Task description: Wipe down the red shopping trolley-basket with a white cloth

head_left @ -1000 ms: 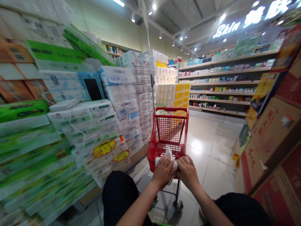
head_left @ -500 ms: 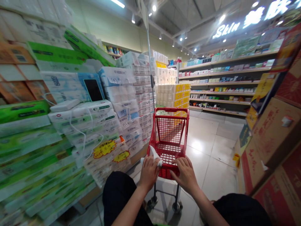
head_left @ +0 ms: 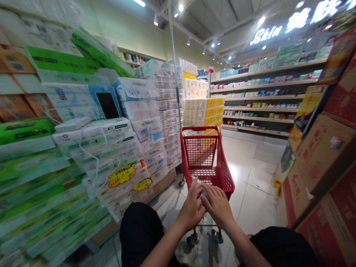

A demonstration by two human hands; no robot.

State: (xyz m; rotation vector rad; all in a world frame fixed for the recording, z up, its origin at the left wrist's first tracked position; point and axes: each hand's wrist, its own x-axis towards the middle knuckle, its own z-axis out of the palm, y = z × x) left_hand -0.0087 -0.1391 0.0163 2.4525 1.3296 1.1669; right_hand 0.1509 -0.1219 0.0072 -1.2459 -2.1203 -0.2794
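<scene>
A small red shopping cart [head_left: 226, 178] with a mesh basket stands right in front of my knees. Over its near edge my two hands meet around a crumpled white cloth [head_left: 204, 193], most of which their fingers hide. My left hand [head_left: 191, 205] is closed on the cloth from the left. From the right, my right hand [head_left: 219, 204] presses curled fingers over it, fingertips close to the left hand's. Whether the cloth touches the cart's rim I cannot tell.
Tissue packs [head_left: 144, 122] are stacked along the left, with a phone [head_left: 107, 105] leaning there beside a white device [head_left: 72, 124] and its cables. Cardboard boxes [head_left: 319, 155] line the right. A metal pole [head_left: 175, 66] rises behind the cart; stocked shelves [head_left: 256, 97] stand farther back.
My left hand has moved right with the cloth, off the cart's left side. My right hand has come in from being open and closed over it. The cart's near end has swung right.
</scene>
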